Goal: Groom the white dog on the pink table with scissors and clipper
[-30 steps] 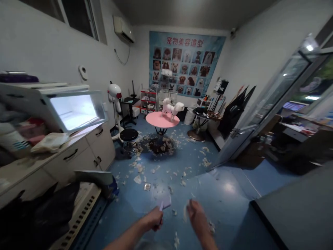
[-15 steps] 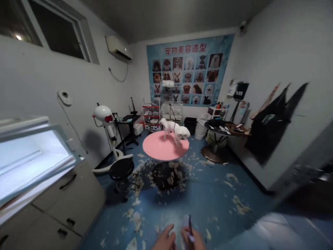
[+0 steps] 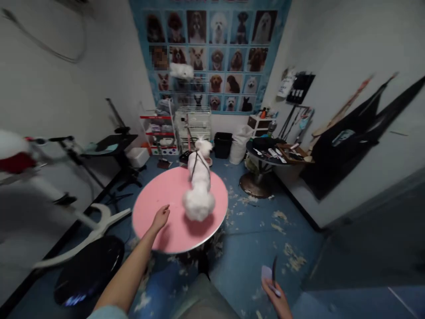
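A small white dog [image 3: 198, 186] stands on a round pink table [image 3: 156, 199], facing away, with a dark leash across its back. My left hand [image 3: 161, 217] reaches out over the table top, fingers loosely curled and holding nothing, a short way left of the dog's rump. My right hand [image 3: 277, 299] is low at the bottom edge, closed on a pale lilac brush [image 3: 267, 274] with a dark comb-like strip standing up from it.
A black round stool [image 3: 88, 270] stands at lower left beside a white dryer stand [image 3: 86, 230]. A dark side table [image 3: 268, 156] with tools is at the right. Clumps of cut fur [image 3: 282, 217] litter the blue floor. Shelves and a wire cage line the back wall.
I have walked up to the pink table, so the dog is now close. My left hand has stretched forward over the table; my right hand keeps the brush low at the right.
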`<state>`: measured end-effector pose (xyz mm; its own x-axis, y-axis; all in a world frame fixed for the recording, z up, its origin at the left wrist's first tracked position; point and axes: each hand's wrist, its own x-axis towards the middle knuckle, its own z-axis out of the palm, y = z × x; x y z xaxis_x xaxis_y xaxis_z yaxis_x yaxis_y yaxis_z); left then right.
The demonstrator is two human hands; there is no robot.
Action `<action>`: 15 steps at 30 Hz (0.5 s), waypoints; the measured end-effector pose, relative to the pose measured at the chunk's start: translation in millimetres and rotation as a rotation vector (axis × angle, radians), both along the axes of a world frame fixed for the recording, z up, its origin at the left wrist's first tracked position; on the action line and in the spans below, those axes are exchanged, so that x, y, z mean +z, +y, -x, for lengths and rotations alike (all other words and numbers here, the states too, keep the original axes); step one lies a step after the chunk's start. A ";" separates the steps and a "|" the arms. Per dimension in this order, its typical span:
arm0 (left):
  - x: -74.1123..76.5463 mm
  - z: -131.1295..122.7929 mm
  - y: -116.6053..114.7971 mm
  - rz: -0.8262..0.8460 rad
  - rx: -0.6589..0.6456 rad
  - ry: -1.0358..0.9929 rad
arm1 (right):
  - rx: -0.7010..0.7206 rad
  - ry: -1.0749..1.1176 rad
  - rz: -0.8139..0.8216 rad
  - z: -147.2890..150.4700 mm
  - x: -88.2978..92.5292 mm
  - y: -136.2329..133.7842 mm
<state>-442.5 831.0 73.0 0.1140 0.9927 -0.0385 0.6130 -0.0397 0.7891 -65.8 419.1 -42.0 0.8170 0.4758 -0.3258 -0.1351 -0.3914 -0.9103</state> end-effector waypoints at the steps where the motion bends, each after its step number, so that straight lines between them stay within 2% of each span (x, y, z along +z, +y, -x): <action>1: 2.0 -18.1 45.8 -0.006 -0.060 0.041 | -0.062 0.039 0.067 -7.4 -0.8 6.5; 3: 0.1 -58.1 119.4 0.005 -0.224 0.156 | -0.164 0.075 0.207 -19.0 6.4 17.8; 4: -3.5 -78.8 146.0 0.011 -0.322 0.207 | -0.203 0.068 0.256 -22.9 13.4 23.1; 5: -8.5 -99.2 165.8 0.016 -0.432 0.235 | -0.239 0.050 0.282 -25.4 21.6 28.6; 7: -20.0 -135.6 187.7 0.036 -0.621 0.180 | -0.308 0.028 0.265 -26.2 38.7 41.7; 9: -29.6 -162.4 192.3 0.079 -0.732 0.009 | -0.350 0.074 0.225 -23.8 53.0 58.6; 11: -33.2 -178.6 186.6 0.129 -0.773 -0.138 | -0.366 0.158 0.195 -22.3 62.9 78.2; 15: -20.8 -194.0 157.7 0.276 -0.813 -0.246 | -0.431 0.252 0.155 -33.1 72.3 117.7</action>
<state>-248.5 988.6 52.2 0.8154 0.5603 -0.1459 0.2901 -0.1772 0.9405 -32.7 536.8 30.4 0.8151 0.0447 -0.5776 -0.5210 -0.3793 -0.7647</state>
